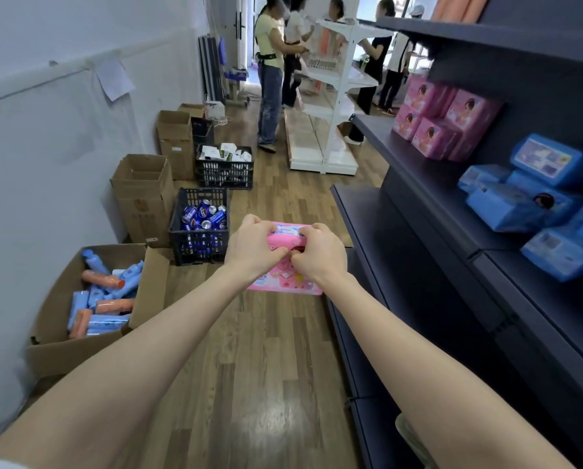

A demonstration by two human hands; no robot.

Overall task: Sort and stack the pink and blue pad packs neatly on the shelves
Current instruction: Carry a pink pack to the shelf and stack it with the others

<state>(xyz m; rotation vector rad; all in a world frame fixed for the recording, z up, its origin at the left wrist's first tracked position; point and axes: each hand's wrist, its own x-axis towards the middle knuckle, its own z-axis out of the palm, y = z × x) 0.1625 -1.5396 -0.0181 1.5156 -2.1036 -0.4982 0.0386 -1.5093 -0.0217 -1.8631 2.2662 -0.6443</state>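
A part-stocked shop floor: dark metal display shelving (pixel 394 154) lines the right side, its tiers carrying pink pad packs (pixel 445 120) and blue pad packs (pixel 526 201) as retail stock. At the far end, several people (pixel 269 79) stand around a white gondola shelf unit (pixel 337 96). Along the left wall, open cardboard boxes (pixel 63 353), the nearest holding bottles (pixel 107 299), and black plastic crates (pixel 198 248), one filled with drink cans (pixel 203 214), sit on the wood-look floor (pixel 266 350).

A cartoon-printed pink pad pack (pixel 285 281) is gripped by the left hand (pixel 254 247) and right hand (pixel 320 253), clear of the shelves. Pink packs (pixel 442 121) sit stacked at the shelf's (pixel 425 174) far end; blue packs (pixel 533 204) lie jumbled nearer.
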